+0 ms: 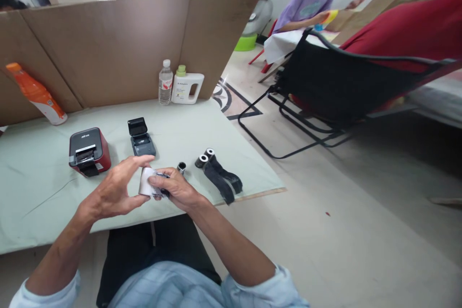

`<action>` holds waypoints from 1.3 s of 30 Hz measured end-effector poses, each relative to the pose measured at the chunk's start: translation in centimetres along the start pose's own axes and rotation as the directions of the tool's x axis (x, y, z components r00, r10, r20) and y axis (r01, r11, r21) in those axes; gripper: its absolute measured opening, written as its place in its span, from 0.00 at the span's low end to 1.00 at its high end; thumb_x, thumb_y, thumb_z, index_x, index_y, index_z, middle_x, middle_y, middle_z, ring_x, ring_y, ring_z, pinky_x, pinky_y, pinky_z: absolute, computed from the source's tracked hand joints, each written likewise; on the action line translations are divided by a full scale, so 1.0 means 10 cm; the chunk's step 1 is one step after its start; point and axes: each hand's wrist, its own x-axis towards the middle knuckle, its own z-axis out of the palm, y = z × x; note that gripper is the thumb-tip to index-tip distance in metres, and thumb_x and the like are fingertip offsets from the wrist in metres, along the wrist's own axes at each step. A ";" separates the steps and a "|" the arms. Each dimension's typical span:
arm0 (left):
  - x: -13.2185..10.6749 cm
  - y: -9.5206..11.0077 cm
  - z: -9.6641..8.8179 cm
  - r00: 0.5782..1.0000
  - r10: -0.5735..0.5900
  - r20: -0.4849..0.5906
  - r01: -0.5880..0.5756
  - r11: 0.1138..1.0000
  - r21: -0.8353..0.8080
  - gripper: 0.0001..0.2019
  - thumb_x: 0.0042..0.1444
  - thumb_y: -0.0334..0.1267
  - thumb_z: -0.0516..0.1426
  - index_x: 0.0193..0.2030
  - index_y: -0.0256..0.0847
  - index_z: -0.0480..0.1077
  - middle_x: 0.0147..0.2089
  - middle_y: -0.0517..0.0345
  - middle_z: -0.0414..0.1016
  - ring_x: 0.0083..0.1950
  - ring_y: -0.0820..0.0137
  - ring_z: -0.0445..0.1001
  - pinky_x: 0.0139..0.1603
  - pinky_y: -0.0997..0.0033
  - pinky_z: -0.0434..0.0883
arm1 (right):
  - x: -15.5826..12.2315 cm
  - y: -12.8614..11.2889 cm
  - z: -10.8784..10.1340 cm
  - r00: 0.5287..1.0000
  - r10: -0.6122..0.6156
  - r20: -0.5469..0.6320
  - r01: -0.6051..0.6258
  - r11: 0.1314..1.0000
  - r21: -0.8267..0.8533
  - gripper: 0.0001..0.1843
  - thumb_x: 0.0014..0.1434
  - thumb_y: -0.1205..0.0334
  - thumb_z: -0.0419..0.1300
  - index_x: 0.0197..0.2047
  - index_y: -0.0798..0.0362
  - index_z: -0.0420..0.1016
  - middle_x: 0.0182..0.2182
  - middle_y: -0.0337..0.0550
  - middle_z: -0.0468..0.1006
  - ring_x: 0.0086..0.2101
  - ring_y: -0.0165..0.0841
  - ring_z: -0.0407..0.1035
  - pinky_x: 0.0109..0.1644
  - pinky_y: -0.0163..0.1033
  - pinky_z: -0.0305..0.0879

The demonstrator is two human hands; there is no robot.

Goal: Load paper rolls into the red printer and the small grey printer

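Near the front edge of the table, my right hand point(176, 186) grips a white label roll point(146, 182), its thumb pressed on the roll. Something dark shows at the roll's right end, partly hidden by my fingers. My left hand point(115, 187) curves around the roll's left end with thumb and fingers spread wide. Whether those fingertips touch it, I cannot tell. Beyond my hands, a small dark portable printer point(142, 142) has its lid raised. Left of it stands a red and black label printer point(90, 150). A small dark roll point(181, 168) is just past my right hand.
Two black ribbon rolls point(205, 158) with loose tails lie at the table's right. Along the cardboard partition point(133, 48) stand a water bottle point(165, 84), a white detergent jug point(187, 87) and an orange bottle point(38, 94). A black folding chair point(325, 82) and a person sit farther right.
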 end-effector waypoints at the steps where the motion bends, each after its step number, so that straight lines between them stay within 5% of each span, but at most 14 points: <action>1: -0.01 -0.03 0.05 0.999 -0.015 -0.046 0.009 0.991 -0.131 0.39 0.53 0.31 0.69 0.71 0.48 0.63 0.57 0.48 0.77 0.57 0.56 0.78 0.63 0.53 0.74 | 0.00 0.01 0.01 1.000 0.012 0.028 -0.014 0.997 0.070 0.28 0.44 0.39 0.79 0.28 0.56 0.79 0.21 0.37 0.72 0.21 0.26 0.63 0.24 0.33 0.58; 6: 0.00 -0.06 0.37 0.947 -0.215 -0.237 -0.026 0.685 -0.728 0.39 0.52 0.41 0.73 0.69 0.51 0.63 0.53 0.51 0.78 0.51 0.61 0.80 0.51 0.61 0.79 | 0.01 0.03 0.11 0.996 -0.016 0.090 -0.017 0.934 0.357 0.30 0.42 0.39 0.80 0.31 0.56 0.78 0.24 0.38 0.74 0.22 0.25 0.61 0.23 0.33 0.57; 10: 0.04 -0.01 0.47 0.926 -0.323 -0.194 -0.002 0.512 -0.859 0.43 0.48 0.43 0.76 0.68 0.51 0.63 0.57 0.49 0.77 0.50 0.61 0.80 0.46 0.64 0.80 | 0.01 -0.01 0.16 0.991 -0.044 0.127 -0.020 0.885 0.465 0.28 0.47 0.41 0.79 0.36 0.55 0.77 0.25 0.35 0.74 0.20 0.22 0.56 0.24 0.31 0.56; 13: 0.06 -0.02 0.40 0.938 -0.298 -0.175 0.019 0.549 -0.836 0.45 0.44 0.39 0.78 0.68 0.50 0.64 0.57 0.49 0.78 0.57 0.59 0.79 0.54 0.62 0.78 | 0.00 -0.04 0.16 0.994 -0.046 0.102 -0.010 0.869 0.494 0.27 0.51 0.43 0.78 0.39 0.55 0.77 0.27 0.36 0.75 0.20 0.21 0.56 0.24 0.31 0.57; 19: 0.04 -0.04 0.29 0.932 -0.288 -0.218 0.065 0.726 -0.684 0.32 0.53 0.40 0.73 0.63 0.45 0.69 0.60 0.45 0.78 0.60 0.56 0.78 0.59 0.57 0.77 | 0.01 0.01 0.13 1.000 -0.012 -0.019 0.019 0.901 0.434 0.27 0.50 0.41 0.77 0.39 0.55 0.77 0.29 0.39 0.78 0.21 0.23 0.58 0.24 0.33 0.57; 24: -0.03 0.01 0.37 0.906 -0.193 -0.377 0.150 0.979 -0.141 0.18 0.56 0.39 0.70 0.52 0.43 0.77 0.53 0.49 0.81 0.55 0.58 0.79 0.54 0.58 0.77 | 0.04 0.09 0.07 0.980 -0.060 -0.191 0.111 0.956 0.270 0.28 0.44 0.39 0.79 0.33 0.54 0.78 0.25 0.38 0.75 0.24 0.27 0.62 0.27 0.35 0.60; 28: -0.11 -0.04 0.53 0.908 -0.179 -0.378 0.196 0.981 0.007 0.14 0.63 0.35 0.64 0.55 0.42 0.76 0.43 0.53 0.82 0.40 0.66 0.79 0.46 0.63 0.78 | 0.07 0.24 0.01 0.951 -0.102 -0.291 0.143 0.982 0.123 0.28 0.46 0.38 0.78 0.32 0.55 0.79 0.23 0.37 0.73 0.23 0.27 0.63 0.27 0.35 0.59; 36: -0.13 -0.36 0.61 0.912 -0.285 -0.296 0.276 0.958 -0.072 0.12 0.66 0.37 0.60 0.54 0.40 0.79 0.45 0.51 0.83 0.41 0.67 0.80 0.42 0.68 0.78 | 0.15 0.44 -0.09 0.936 -0.118 -0.331 0.113 0.993 -0.034 0.26 0.51 0.39 0.74 0.33 0.56 0.80 0.24 0.38 0.75 0.24 0.28 0.66 0.29 0.36 0.63; 39: -0.04 -0.54 0.54 0.909 -0.300 -0.289 0.305 0.952 -0.029 0.12 0.66 0.38 0.60 0.53 0.40 0.79 0.47 0.49 0.83 0.44 0.64 0.80 0.42 0.67 0.77 | 0.26 0.49 -0.15 0.916 -0.177 -0.360 0.158 0.984 -0.082 0.24 0.52 0.43 0.73 0.41 0.56 0.83 0.28 0.40 0.78 0.28 0.30 0.69 0.31 0.36 0.65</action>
